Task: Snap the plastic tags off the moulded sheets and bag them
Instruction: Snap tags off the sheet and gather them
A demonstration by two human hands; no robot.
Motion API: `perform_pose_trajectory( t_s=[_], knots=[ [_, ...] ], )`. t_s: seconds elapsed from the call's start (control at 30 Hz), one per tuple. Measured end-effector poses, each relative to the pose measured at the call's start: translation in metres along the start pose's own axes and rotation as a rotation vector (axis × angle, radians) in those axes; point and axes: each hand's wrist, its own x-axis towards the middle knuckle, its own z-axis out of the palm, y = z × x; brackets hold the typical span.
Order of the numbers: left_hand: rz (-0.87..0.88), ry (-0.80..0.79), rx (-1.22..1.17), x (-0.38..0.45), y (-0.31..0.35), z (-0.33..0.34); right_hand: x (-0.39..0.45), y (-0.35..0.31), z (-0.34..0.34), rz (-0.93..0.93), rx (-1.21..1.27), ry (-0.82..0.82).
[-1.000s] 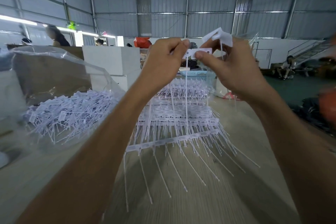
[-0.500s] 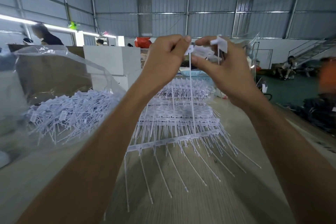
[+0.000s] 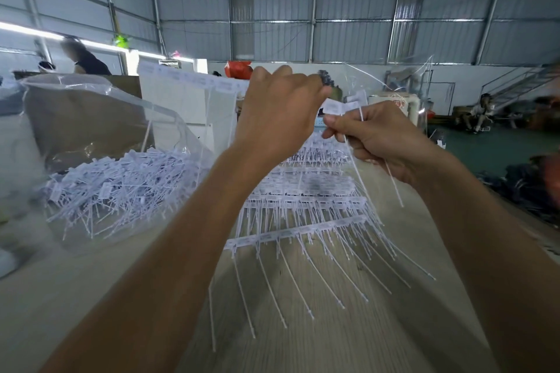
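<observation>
White plastic tags (image 3: 344, 107) sit pinched in the right hand (image 3: 383, 139), up in the air above the stack of moulded sheets (image 3: 303, 209) on the wooden table (image 3: 303, 342). The right thumb presses the flat tag heads against the curled fingers, and the long thin tails hang down past the palm toward the stack. The left hand (image 3: 278, 112) is raised just beside the right hand, with its back to the camera. Its fingers are curled tight around the end of a long strip of tags (image 3: 194, 79) that sticks out to the left, away from the stack. Both arms reach forward over the stack. Half a second ago the two hands were pressed together and both held the same tag piece between them. Now they are pulled a little apart, the right hand is lower than it was, and the strip shows on the far side of the left hand. To the left of the stack lies a clear plastic bag (image 3: 100, 118) with its mouth open, and a big heap of loose tags (image 3: 121, 188) rests inside it. The heap and the stack look the same as before.
</observation>
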Motion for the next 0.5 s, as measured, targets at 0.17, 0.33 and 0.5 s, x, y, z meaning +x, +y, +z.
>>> perform_pose_trajectory(
  t_s=[0.17, 0.33, 0.5],
  knots=[
    [-0.157, -0.081, -0.195, 0.003, 0.0, -0.003, 0.004, 0.0, 0.0, 0.046, 0.131, 0.09],
    [-0.235, -0.142, -0.437, 0.011, -0.005, -0.01, 0.003, 0.016, -0.033, 0.126, 0.149, 0.398],
    [-0.224, -0.288, -0.484, 0.007, -0.003, -0.003, 0.004, 0.005, -0.024, -0.015, 0.16, 0.324]
  ],
)
